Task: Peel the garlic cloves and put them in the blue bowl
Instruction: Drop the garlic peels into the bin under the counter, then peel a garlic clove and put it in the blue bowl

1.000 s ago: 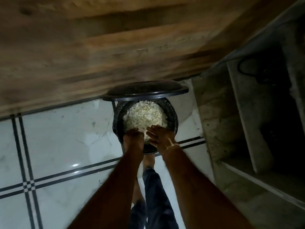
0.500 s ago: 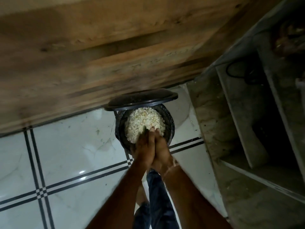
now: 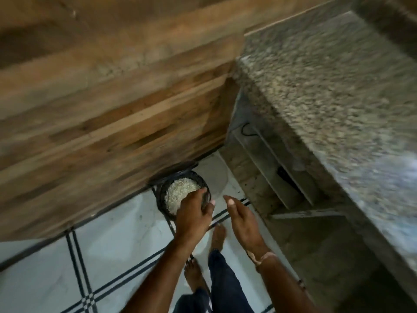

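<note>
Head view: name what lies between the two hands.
Only white marble floor with black stripes lies between the left hand and right hand, shown in the head view.

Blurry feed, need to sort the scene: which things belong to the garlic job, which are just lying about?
Job: left hand, right hand, black bin, pale scraps in it (likely garlic peel).
Lying about: wooden panel, granite counter, tiled floor.

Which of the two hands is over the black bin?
The left hand: it overlaps the rim of the bin, while the right hand is beside it.
</note>
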